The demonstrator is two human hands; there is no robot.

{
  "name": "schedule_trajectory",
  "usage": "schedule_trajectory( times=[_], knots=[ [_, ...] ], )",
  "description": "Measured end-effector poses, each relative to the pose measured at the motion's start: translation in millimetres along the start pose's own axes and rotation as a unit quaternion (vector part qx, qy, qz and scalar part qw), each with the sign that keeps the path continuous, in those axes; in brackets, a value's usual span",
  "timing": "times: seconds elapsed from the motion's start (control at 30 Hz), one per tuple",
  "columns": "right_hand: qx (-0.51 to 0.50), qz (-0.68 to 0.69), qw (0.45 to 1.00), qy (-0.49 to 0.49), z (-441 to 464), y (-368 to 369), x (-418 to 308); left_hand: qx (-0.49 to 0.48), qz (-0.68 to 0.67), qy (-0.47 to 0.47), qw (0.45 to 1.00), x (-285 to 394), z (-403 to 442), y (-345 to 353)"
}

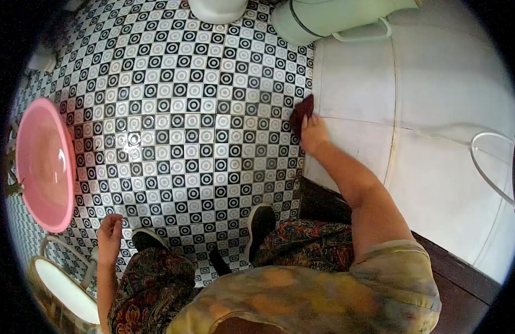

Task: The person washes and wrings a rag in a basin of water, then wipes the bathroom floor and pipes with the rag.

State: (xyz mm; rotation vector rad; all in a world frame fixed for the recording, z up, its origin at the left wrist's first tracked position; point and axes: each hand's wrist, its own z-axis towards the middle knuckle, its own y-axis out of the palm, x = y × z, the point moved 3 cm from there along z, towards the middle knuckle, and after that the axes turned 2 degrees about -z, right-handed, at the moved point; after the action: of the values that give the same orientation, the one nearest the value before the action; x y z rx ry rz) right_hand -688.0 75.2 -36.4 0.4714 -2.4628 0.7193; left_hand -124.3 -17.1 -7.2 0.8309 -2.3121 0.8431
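A dark red cloth [303,114] is pressed against the lower white wall tiles, right where they meet the patterned floor. My right hand [314,133] is closed on it, the arm stretched out to the right. Down at the left, my left hand [109,236] hangs in front of my knee. Its fingers are loosely curled and apart, with nothing visible in them. The pink basin [72,183], which holds some liquid, is the thing nearest to that hand.
Black-and-white tiles [182,106] cover the floor. A pale green pitcher-like container [324,16] with a handle stands at the top right, beside a white rounded fixture [218,10]. Lower left is a white-topped stool or chair [65,289]. A white loop [480,161] hangs on the wall.
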Motion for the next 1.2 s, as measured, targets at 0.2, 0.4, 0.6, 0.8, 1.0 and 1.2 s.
schedule_trajectory(
  times=[0.2, 0.4, 0.6, 0.8, 1.0, 1.2],
  knots=[
    [-0.092, 0.061, 0.986, -0.126, -83.5, 18.0, -58.6, -0.003, 0.01, 0.044, 0.999, -9.8, 17.7, -7.4],
    [0.044, 0.327, 0.942, -0.066, -71.1, -63.3, -26.3, 0.006, 0.039, 0.075, 0.996, -6.1, 9.4, -13.9],
    [0.215, 0.213, 0.953, 0.018, -44.0, -88.5, 46.4, 0.001, 0.021, 0.022, 1.0, -15.5, 1.2, -13.6],
    [-0.011, 0.227, 0.972, 0.062, -38.4, -54.9, 18.0, -0.008, 0.047, 0.027, 0.999, -18.7, -2.1, -11.7],
    [0.101, 0.352, 0.924, 0.108, -11.4, -0.1, -10.3, 0.001, 0.045, 0.053, 0.998, -13.4, -2.5, -9.8],
    [0.066, 0.388, 0.911, 0.124, -52.0, 17.5, -42.6, -0.024, 0.023, 0.042, 0.999, -8.3, 0.4, -4.1]
  ],
)
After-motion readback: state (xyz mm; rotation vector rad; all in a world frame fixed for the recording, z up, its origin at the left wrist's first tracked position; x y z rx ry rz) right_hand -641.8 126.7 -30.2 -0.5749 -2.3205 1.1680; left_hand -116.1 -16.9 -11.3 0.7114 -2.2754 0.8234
